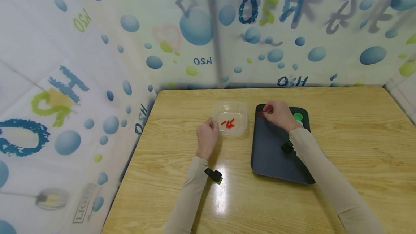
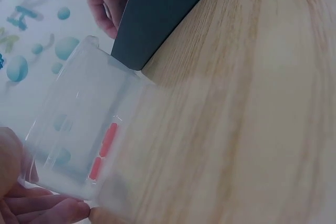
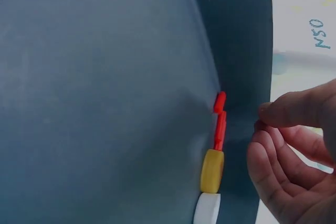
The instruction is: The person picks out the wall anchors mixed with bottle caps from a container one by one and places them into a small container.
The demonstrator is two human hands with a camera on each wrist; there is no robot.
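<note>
My left hand (image 1: 208, 136) grips the near left corner of a clear plastic container (image 1: 240, 131). In the left wrist view the thumb and fingers are on either side of its wall. Several small red sticks (image 1: 230, 126) with rounded ends lie in the container. Over the far left corner of a dark grey tray (image 1: 269, 154) is my right hand (image 1: 278, 114), its fingers curled and thumb tip at the index finger. Whether anything small is pinched there is hidden. Beside those fingertips, red sticks (image 3: 220, 129) lie along the tray's edge in the right wrist view.
Next to the red sticks are a yellow block (image 3: 212, 171) and a white piece (image 3: 207, 208). A green round piece (image 1: 298, 116) sits at the tray's far right. The wooden table (image 1: 169, 136) meets a printed curtain (image 1: 195, 64) at its back edge.
</note>
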